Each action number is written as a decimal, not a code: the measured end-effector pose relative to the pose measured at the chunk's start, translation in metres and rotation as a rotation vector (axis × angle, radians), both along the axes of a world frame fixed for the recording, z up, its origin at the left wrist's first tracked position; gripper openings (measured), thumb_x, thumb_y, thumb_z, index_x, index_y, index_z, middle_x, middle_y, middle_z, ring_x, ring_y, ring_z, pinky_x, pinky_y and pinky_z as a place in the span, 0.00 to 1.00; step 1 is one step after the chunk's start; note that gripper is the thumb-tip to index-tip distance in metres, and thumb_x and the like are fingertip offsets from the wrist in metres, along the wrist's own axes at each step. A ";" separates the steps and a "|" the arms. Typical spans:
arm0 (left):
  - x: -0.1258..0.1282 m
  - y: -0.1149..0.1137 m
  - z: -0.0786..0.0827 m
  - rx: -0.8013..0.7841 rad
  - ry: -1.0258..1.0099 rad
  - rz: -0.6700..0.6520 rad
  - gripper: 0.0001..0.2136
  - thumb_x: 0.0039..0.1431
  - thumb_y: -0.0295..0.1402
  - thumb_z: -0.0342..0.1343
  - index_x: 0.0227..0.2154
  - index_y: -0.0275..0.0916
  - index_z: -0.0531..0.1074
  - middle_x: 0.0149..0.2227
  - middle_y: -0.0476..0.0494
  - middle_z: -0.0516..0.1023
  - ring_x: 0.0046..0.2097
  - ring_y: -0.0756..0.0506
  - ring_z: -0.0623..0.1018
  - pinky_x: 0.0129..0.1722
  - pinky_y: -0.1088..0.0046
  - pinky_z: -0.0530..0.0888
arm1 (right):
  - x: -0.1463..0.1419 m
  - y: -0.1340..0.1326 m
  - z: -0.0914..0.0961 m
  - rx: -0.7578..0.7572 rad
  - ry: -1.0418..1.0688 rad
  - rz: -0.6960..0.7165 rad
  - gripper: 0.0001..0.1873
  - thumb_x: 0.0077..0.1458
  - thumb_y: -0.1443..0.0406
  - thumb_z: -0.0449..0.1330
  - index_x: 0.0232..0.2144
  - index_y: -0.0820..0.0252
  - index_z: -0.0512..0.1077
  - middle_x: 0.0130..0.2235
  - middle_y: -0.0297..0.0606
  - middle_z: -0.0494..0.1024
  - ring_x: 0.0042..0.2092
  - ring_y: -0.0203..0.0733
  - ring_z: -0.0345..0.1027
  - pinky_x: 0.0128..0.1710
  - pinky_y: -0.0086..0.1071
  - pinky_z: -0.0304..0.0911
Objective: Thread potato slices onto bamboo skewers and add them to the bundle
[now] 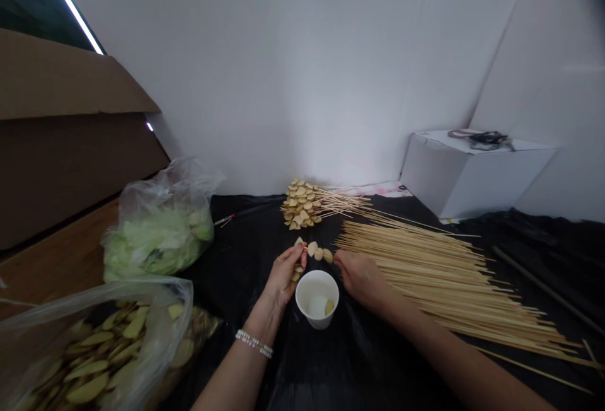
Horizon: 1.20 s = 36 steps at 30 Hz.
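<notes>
A left hand [285,270] and a right hand [357,272] face each other above a black sheet [359,360], a short row of pale slices [318,253] strung between them. The left grip is drawn in, thumb and fingers pinching a slice at the row's near end, with more slices showing just below the fingers. The right grip is closed at the opposite end, apparently on the stick (the fingers hide most of what they hold). A white cup [316,282] stands upright just below and between the two hands, a slice [329,307] visible inside it. A beaded bracelet [254,343] circles the left wrist. Beyond the hands lies a pile of loaded skewers [302,206], slices clustered at the left, stick ends pointing right. A broad spread of bare sticks [439,278] fans out beside the right arm and partly behind it. At lower left, an open clear bag [184,304] holds many more slices; behind it sits a second plastic bag [174,187] of pale green leaves [154,247]. A white box [435,171] stands near the wall at right, a dark tangled item [489,140] on top.
</notes>
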State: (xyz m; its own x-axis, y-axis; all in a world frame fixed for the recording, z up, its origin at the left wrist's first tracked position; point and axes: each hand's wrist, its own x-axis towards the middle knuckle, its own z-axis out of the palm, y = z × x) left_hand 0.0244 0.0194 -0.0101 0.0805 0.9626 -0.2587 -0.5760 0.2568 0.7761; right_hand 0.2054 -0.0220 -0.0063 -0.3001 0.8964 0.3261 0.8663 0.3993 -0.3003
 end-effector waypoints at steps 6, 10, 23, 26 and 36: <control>0.000 0.000 0.000 -0.029 -0.017 0.018 0.04 0.47 0.25 0.65 0.26 0.30 0.76 0.23 0.46 0.75 0.21 0.57 0.71 0.23 0.86 0.70 | -0.001 -0.002 0.003 -0.001 0.001 0.006 0.11 0.62 0.68 0.46 0.30 0.59 0.66 0.31 0.37 0.75 0.33 0.36 0.66 0.32 0.29 0.49; 0.001 0.000 0.000 -0.023 -0.015 0.007 0.03 0.48 0.25 0.64 0.27 0.31 0.76 0.21 0.48 0.74 0.20 0.57 0.70 0.21 0.86 0.70 | 0.000 -0.002 0.003 0.026 -0.028 -0.009 0.12 0.62 0.68 0.46 0.30 0.60 0.66 0.31 0.37 0.75 0.32 0.36 0.66 0.32 0.29 0.48; 0.001 0.000 -0.001 0.009 -0.002 -0.006 0.05 0.48 0.27 0.64 0.28 0.30 0.76 0.20 0.49 0.73 0.19 0.57 0.69 0.21 0.86 0.68 | 0.000 -0.001 0.007 -0.103 0.145 0.042 0.10 0.61 0.67 0.48 0.32 0.60 0.69 0.33 0.37 0.77 0.35 0.36 0.68 0.34 0.27 0.53; 0.001 0.000 0.001 -0.015 -0.016 -0.006 0.03 0.52 0.26 0.61 0.29 0.30 0.76 0.21 0.48 0.73 0.19 0.57 0.70 0.21 0.86 0.69 | 0.000 0.000 0.006 -0.090 0.092 0.022 0.11 0.62 0.65 0.48 0.31 0.59 0.68 0.33 0.38 0.77 0.35 0.37 0.68 0.34 0.28 0.52; 0.001 -0.002 0.009 -0.066 -0.031 0.006 0.07 0.58 0.30 0.56 0.28 0.30 0.74 0.20 0.49 0.71 0.18 0.57 0.69 0.18 0.85 0.69 | -0.001 -0.004 0.007 -0.015 0.011 0.067 0.12 0.64 0.66 0.46 0.31 0.59 0.67 0.32 0.38 0.75 0.35 0.37 0.67 0.34 0.28 0.51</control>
